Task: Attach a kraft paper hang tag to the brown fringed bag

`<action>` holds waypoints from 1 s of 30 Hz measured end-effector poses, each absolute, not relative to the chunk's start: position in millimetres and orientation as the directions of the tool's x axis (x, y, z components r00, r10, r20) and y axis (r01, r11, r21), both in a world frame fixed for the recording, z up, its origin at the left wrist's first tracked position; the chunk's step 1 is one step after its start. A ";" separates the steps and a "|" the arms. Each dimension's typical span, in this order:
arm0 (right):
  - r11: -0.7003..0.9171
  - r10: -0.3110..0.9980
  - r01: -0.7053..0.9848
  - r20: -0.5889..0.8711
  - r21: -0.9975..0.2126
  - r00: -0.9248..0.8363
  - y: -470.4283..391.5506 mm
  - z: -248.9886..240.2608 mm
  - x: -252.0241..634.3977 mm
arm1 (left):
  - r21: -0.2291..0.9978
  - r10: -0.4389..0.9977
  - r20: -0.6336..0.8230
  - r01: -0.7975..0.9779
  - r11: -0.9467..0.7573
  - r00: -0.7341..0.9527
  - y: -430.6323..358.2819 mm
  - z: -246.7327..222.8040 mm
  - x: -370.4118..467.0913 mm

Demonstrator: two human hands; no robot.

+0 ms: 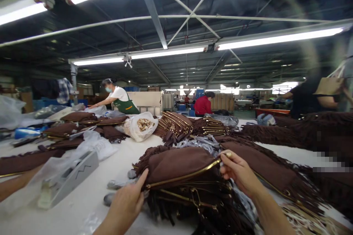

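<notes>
A brown pouch (179, 163) with a gold zipper along its near edge lies on top of a stack of fringed brown pouches (190, 200). My left hand (125, 203) grips the pouch's left corner, by the zipper's end. At the opposite corner, my right hand (237, 170) pinches the zipper's right end between thumb and fingers. The zipper slopes upward to the right. Gold rings and clasps hang from the pouches below.
A grey dispenser (70, 180) stands at left, near another person's arm (19, 183). Behind are a plastic bag of beige pieces (142, 126) and piled pouches (175, 123). Another fringed pouch (259, 158) lies at right. A person in a green apron (124, 104) works beyond.
</notes>
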State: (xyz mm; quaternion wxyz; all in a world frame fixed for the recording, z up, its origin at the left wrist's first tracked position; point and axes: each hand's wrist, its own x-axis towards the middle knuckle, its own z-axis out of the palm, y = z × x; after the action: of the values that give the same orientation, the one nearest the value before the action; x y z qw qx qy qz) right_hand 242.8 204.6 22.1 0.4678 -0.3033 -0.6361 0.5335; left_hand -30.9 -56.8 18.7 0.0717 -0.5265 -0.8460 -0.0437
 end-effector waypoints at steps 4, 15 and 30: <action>0.009 0.752 -0.039 0.033 -0.999 -0.658 199.0 19.3 264.3 | -0.100 0.863 0.370 0.909 0.404 -0.342 -53.3 -6.0 -27.1; 0.245 0.767 -0.028 0.211 -0.969 -0.606 200.3 9.5 242.7 | -0.350 0.776 0.605 0.935 0.060 0.177 39.7 -9.3 -27.1; 0.572 0.813 0.370 0.443 -0.732 -0.379 220.3 11.3 255.4 | -0.186 0.694 0.700 0.981 -0.049 0.167 47.9 -15.3 -47.7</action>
State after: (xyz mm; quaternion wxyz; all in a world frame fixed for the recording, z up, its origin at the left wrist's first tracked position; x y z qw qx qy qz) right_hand 255.4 220.3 11.3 0.4109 -0.3763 -0.7855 0.2694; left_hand -47.7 47.9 -15.3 0.3273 -0.6903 -0.6068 -0.2193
